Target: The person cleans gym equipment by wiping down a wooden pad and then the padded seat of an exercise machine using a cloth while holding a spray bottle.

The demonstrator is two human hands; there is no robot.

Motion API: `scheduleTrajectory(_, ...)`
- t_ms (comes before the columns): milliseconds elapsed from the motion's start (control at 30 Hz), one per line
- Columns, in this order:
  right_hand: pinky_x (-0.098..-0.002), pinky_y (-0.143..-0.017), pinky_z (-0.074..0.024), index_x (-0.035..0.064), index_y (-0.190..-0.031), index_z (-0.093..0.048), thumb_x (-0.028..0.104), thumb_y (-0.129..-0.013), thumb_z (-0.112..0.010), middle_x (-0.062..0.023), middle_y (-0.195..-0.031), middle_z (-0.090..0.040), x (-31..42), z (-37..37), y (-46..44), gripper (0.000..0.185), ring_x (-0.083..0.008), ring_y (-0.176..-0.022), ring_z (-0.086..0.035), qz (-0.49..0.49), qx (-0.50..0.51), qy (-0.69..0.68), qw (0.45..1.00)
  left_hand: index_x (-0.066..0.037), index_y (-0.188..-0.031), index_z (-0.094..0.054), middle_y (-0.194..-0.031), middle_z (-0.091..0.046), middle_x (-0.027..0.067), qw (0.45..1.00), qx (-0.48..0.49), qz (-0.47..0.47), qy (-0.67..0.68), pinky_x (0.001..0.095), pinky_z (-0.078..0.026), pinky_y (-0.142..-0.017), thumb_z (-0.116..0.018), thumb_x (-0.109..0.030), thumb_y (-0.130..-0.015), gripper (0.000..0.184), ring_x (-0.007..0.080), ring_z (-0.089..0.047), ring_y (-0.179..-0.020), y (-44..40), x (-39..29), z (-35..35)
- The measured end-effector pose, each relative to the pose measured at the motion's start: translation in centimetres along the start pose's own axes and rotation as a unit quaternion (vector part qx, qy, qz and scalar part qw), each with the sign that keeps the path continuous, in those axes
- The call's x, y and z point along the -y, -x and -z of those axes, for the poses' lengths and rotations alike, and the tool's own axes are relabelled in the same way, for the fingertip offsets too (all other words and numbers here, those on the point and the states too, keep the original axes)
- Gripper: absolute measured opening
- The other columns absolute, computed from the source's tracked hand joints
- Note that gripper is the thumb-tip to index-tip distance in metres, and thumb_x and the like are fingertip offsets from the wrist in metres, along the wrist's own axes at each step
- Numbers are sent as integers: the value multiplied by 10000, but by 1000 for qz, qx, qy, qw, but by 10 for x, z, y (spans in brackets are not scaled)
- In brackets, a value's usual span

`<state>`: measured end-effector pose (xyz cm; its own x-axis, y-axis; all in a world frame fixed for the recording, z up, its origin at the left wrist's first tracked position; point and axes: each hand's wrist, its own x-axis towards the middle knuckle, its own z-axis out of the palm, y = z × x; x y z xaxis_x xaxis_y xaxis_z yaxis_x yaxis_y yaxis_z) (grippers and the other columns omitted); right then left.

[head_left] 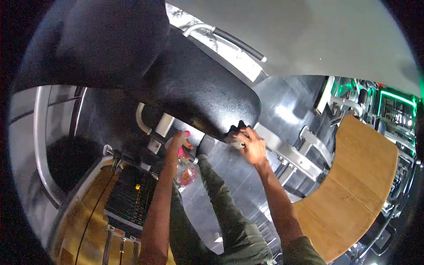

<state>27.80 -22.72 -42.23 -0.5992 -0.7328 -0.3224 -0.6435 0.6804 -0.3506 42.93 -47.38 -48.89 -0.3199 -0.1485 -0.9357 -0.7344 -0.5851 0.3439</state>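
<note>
My left hand [179,141] is closed around the pink neck of a clear spray bottle [187,171], which hangs below it with a pink and orange label. My right hand [251,145] is closed on a bunched cloth [234,136], dark on top and pale beneath. That cloth touches the near rounded end of a black padded bench [207,95]. Glossy light shows on the pad beside the cloth. Part of the cloth is hidden under my fingers.
A weight stack [130,194] with a yellow pin stands at lower left, beside a curved grey frame tube [40,145]. Grey machine beams [291,157] lie right of the bench. A curved wooden panel [353,185] takes up the right side. A black-gripped handle [238,43] extends beyond the bench.
</note>
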Motion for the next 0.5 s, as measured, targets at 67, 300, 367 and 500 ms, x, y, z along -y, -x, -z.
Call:
scheduleTrajectory(67, -415, -767, -569, 250, -1128, -643, 85, -679, -708, -30, -1183, -582, -16, 1, -2, 483, -262, -1068, -593, 19, -38, 11, 999, -58, -1009, -664, -753, -656, 106, 998, -3, -44, 40, 326, -475, -444, -583, -458, -870, 432, 198, -520, -410, 21, -9, -10)
scheduleTrajectory(300, -479, -782, -504, 114, -1170, -558, 124, -849, -649, -163, -1085, -549, -60, 18, -39, 334, -415, -953, -588, -172, -189, -106, 961, -72, -1036, -676, -780, -633, 51, 987, 40, -135, 83, 275, -448, -508, -548, -529, -907, 491, 143, -538, -520, 27, -13, -39)
scheduleTrajectory(367, -486, -799, -493, 55, -1181, -520, 101, -822, -653, -213, -1101, -524, -45, -6, -20, 385, -442, -965, -574, -188, -215, -76, 955, -67, -1043, -676, -778, -627, 52, 985, 45, -142, 87, 271, -445, -501, -531, -509, -925, 481, 142, -544, -533, 25, -16, -53)
scheduleTrajectory(500, -454, -903, -469, 98, -1207, -531, 66, -805, -692, -191, -1158, -501, 8, -53, 23, 434, -436, -1077, -556, -277, -224, -221, 908, -31, -1024, -668, -778, -627, 65, 974, 93, -193, 78, 280, -462, -485, -535, -484, -938, 480, 145, -597, -635, 13, -28, -75)
